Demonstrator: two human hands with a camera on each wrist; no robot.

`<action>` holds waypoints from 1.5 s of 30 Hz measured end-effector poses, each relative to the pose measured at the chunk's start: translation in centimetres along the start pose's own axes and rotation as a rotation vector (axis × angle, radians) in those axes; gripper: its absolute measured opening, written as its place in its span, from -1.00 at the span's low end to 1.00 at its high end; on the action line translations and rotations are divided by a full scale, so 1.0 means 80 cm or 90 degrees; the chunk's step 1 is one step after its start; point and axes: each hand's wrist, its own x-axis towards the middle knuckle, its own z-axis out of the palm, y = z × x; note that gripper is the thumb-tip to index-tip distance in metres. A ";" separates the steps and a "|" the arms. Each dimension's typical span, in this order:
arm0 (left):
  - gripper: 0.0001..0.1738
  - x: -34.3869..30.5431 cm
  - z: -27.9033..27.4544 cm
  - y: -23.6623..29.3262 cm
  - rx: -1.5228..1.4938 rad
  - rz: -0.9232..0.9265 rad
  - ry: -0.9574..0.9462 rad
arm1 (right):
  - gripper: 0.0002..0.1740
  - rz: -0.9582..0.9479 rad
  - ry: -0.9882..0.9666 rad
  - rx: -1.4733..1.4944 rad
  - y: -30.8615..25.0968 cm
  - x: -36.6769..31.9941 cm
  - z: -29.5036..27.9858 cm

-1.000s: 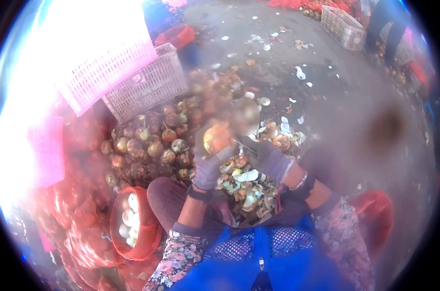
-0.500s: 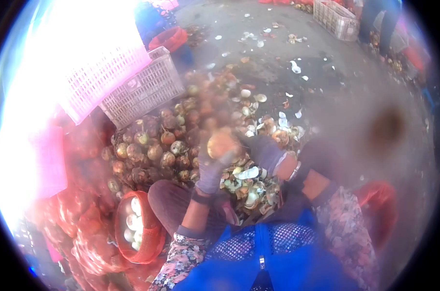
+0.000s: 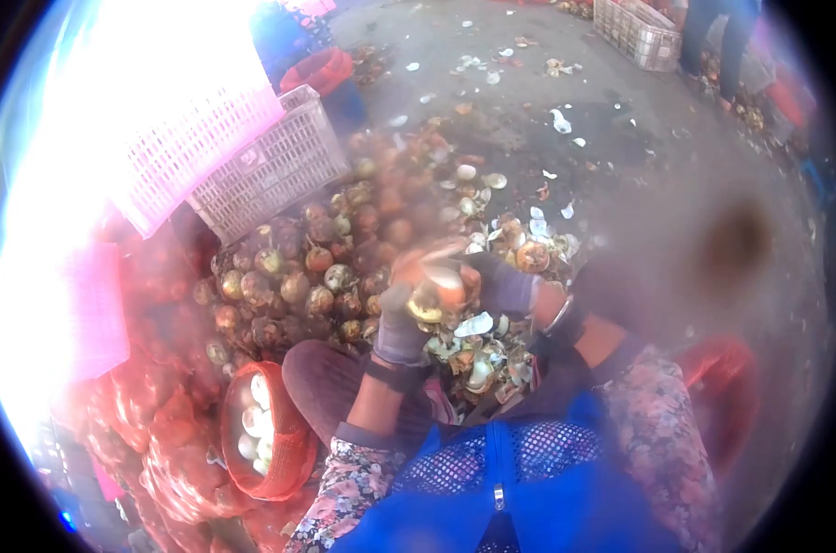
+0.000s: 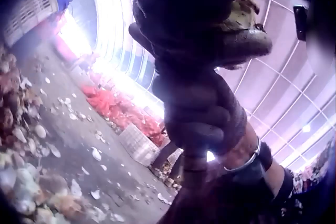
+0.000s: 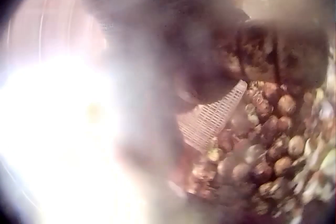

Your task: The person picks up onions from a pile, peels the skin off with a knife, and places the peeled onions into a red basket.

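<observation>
In front of the lap, my gloved left hand (image 3: pixel 401 327) holds an onion (image 3: pixel 425 307) from below and the left. Its yellowish end shows, and a loose pale-orange flap, blurred, stands over its top. The left wrist view shows part of the onion (image 4: pixel 241 16) above the dark gloved fingers. My right hand (image 3: pixel 507 288), also gloved, is close against the onion's right side. The left wrist view has that hand's fingers curled in a fist, with a handle-like end (image 4: pixel 194 169) of a knife below it; the blade is hidden.
Unpeeled onions (image 3: pixel 294 286) lie heaped ahead to the left, before a plastic crate (image 3: pixel 280 161). Peels (image 3: pixel 478 369) cover the lap and nearby floor. A red mesh bag (image 3: pixel 289 461) at the left knee holds white peeled onions (image 3: pixel 252 421). Full red sacks (image 3: pixel 174 442) stand beside it.
The onion has tilted and come slightly lower in the left hand, its yellowish end now turned downward. The right hand has moved in against it, and a skin flap now shows over its top.
</observation>
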 end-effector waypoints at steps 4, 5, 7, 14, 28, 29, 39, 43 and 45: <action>0.16 -0.001 -0.007 0.005 0.019 -0.009 -0.047 | -0.37 0.023 -0.127 -0.049 -0.140 -0.035 -0.043; 0.13 0.001 -0.010 0.005 0.020 0.001 -0.061 | -0.35 0.024 -0.131 -0.111 -0.136 -0.031 -0.046; 0.12 -0.001 -0.003 0.009 0.029 0.025 -0.014 | -0.34 -0.106 -0.106 0.030 -0.107 -0.022 -0.046; 0.09 -0.012 -0.034 -0.001 0.040 -0.006 -0.031 | -0.12 -0.114 0.065 0.057 -0.106 -0.038 -0.030; -0.07 -0.014 -0.049 -0.008 -0.042 -0.118 -0.002 | -0.61 0.067 0.300 0.323 -0.116 -0.019 -0.008; -0.10 -0.009 -0.050 -0.012 -0.049 -0.082 0.022 | -0.54 0.108 0.300 0.395 -0.132 -0.023 -0.012; -0.10 -0.014 -0.020 -0.016 0.058 -0.012 0.090 | -0.33 0.223 0.350 0.490 -0.153 -0.031 -0.031; 0.00 -0.013 -0.039 -0.023 -0.052 0.084 0.114 | -0.44 0.173 0.553 0.525 -0.142 -0.033 -0.053; 0.00 -0.011 -0.027 -0.006 -0.106 0.098 0.086 | -0.41 0.264 0.476 0.563 -0.148 -0.030 -0.051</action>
